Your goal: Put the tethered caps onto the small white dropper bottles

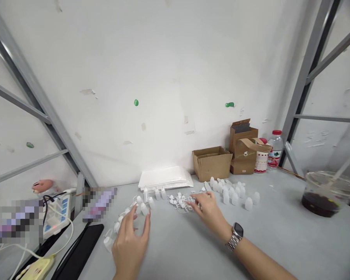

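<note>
My left hand (130, 238) is at the left of the grey table with thumb and forefinger spread apart. Just beyond its fingertips stands a small translucent white bottle (144, 209), one of several in a curved row; I see no grip on it. A capped bottle (107, 244) stands to the left of that hand. My right hand (209, 209), with a watch on the wrist, reaches to the edge of a pile of small white caps with loops (180, 202). Its thumb and forefinger look apart, with nothing clear between them. Several frosted white bottle-like pieces (235, 197) stand right of it.
A stack of white sheets (166, 178) lies against the wall beside a cardboard box (212, 165) and brown paper bag (243, 155). A plastic cup of dark drink (321, 200) stands at right. Cables, a power strip (56, 216) and a black bar (83, 249) lie left.
</note>
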The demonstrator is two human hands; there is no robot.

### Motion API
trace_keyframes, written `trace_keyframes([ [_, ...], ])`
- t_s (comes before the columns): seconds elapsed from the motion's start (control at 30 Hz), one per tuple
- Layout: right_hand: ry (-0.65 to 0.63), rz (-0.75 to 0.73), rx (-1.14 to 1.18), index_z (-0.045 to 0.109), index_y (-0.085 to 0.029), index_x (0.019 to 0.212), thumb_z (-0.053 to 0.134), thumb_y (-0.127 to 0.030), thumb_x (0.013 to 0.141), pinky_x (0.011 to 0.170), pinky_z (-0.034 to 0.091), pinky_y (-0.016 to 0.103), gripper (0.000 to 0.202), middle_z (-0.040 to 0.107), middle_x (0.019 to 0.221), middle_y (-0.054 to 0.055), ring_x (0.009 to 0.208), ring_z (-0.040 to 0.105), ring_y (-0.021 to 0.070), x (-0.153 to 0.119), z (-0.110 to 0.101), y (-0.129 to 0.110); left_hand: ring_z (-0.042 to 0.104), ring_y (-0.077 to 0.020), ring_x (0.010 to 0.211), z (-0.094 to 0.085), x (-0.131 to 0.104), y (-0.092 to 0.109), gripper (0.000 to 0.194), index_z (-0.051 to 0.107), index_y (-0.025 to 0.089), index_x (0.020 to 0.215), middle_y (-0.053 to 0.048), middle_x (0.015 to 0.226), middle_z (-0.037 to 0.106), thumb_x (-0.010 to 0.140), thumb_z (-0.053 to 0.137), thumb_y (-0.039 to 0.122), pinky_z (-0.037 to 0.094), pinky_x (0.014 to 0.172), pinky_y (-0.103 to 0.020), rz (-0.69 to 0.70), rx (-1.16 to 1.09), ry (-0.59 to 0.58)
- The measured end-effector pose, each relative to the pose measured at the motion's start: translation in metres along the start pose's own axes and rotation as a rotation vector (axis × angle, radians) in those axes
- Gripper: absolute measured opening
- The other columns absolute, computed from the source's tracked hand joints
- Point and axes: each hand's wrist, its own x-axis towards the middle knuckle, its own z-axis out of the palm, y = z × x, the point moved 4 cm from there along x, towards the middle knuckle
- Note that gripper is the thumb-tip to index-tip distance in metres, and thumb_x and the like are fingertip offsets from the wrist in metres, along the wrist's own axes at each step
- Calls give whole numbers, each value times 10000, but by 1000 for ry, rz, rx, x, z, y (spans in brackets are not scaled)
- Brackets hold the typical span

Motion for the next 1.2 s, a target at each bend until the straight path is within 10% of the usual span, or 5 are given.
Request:
trace_keyframes([
  [0.1, 113, 143, -215, 611, -165, 916, 386, -310, 908, 750, 309, 352, 267, 640, 748, 57, 727, 552, 199, 9, -12, 32, 606, -212, 734, 5, -9, 27, 372, 551, 236, 1092, -79, 947, 653, 752, 517, 384, 412, 636, -273, 169, -50, -31],
  [0.33, 158, 293, -480, 641, -154, 871, 456, -297, 870, 693, 261, 382, 234, 582, 867, 130, 804, 444, 265, 12, -23, 79, 586, -195, 820, 82, -3, 81, 235, 595, 240, 956, -45, 986, 579, 732, 530, 268, 417, 689, -273, 415, -44, -789],
  [0.53, 105, 297, -581, 655, -167, 734, 529, -312, 832, 639, 260, 347, 216, 557, 801, 120, 787, 436, 256, 13, -16, 88, 539, -232, 893, 115, 0, 80, 260, 538, 185, 957, -72, 952, 526, 721, 549, 291, 402, 729, -313, 375, -28, -726],
  [1.0, 56, 326, -452, 639, -132, 759, 539, -197, 812, 670, 273, 344, 130, 569, 792, 110, 806, 466, 252, 18, -3, 92, 555, -182, 878, 119, -5, 69, 162, 570, 213, 851, -42, 940, 550, 829, 420, 271, 422, 728, -279, 404, -33, -698],
  [1.2, 66, 179, -216, 603, -171, 844, 508, -251, 848, 739, 369, 333, 124, 578, 842, 71, 812, 519, 210, 17, -12, 57, 539, -207, 917, 117, 3, 62, 214, 563, 195, 955, -75, 977, 541, 837, 384, 185, 417, 731, -299, 386, 13, -626],
])
